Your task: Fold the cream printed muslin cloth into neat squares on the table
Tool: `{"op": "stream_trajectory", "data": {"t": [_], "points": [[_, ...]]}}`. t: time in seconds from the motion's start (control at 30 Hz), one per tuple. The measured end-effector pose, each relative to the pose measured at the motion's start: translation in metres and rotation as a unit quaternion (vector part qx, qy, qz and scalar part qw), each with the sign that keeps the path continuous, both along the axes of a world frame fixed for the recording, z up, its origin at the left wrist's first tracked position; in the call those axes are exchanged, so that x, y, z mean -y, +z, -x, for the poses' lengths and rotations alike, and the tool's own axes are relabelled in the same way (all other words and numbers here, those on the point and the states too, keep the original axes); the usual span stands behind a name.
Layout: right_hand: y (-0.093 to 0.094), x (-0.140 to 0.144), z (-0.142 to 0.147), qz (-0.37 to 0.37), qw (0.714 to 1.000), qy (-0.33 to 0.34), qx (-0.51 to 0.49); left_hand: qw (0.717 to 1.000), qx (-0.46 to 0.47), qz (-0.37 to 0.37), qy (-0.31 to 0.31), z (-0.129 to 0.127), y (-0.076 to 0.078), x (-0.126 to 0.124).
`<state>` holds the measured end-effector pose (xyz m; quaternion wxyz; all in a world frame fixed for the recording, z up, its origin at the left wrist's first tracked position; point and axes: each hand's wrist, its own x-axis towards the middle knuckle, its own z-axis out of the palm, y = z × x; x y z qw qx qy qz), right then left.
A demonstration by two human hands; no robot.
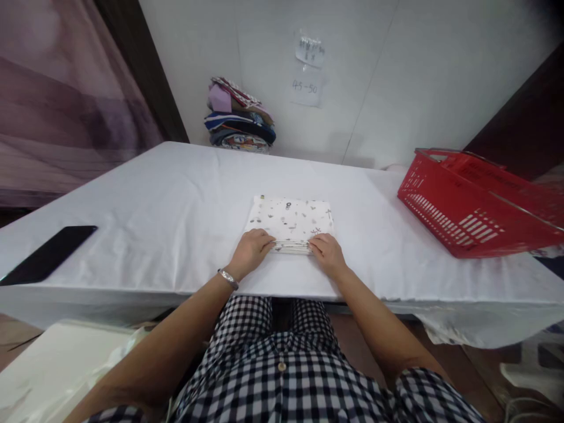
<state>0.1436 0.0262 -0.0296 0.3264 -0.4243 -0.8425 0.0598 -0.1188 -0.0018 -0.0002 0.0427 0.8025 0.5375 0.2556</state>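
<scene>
The folded white cloth (288, 218), printed with small grey figures, lies flat in the middle of the worktop (176, 205), nearer to the near edge than to the far one. The left hand (250, 251) is at its near left corner and the right hand (326, 254) at its near right corner. In each hand the grip is closed, with thumb and fingers pinching the layered near edge; the fingers under the cloth are hidden, and the number of layers is difficult to count. The red basket (476, 205) stands on the right and is cut off by the right border; its contents cannot be seen well. On the left, the flat black object (50, 252) is too dark for me to tell what it is. At the far side is a pile of fabrics (240, 120), whose base is hidden behind the worktop edge. Above, the paper signs (307, 87) hang on the wall; the upper writing is blurred, the lower reads 45-50.
</scene>
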Motion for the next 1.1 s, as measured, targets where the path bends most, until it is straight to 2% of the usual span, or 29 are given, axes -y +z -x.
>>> {"op": "stream_trajectory", "data": {"t": [0.13, 0.4, 0.53, 0.77, 0.97, 1.1], "points": [[-0.003, -0.002, 0.001, -0.031, 0.999, 0.013, -0.036, 1.000, -0.001, 0.003, 0.000, -0.002, 0.001, -0.003], [-0.002, -0.002, 0.006, -0.069, 0.997, -0.025, -0.018, 0.999, 0.022, -0.021, 0.031, -0.007, 0.000, 0.000], [-0.004, -0.003, 0.004, -0.059, 0.998, -0.006, -0.004, 0.999, 0.000, -0.041, 0.028, -0.007, -0.004, 0.001], [0.002, 0.001, 0.001, -0.035, 0.999, 0.019, -0.012, 0.998, -0.021, -0.058, -0.017, 0.000, -0.009, -0.002], [0.004, -0.001, -0.001, -0.002, 1.000, 0.031, 0.004, 0.997, -0.041, -0.041, -0.047, 0.003, -0.005, -0.007], [0.008, -0.003, 0.003, 0.024, 0.999, 0.010, 0.040, 0.996, -0.067, -0.037, -0.038, -0.002, -0.001, -0.008]]}}
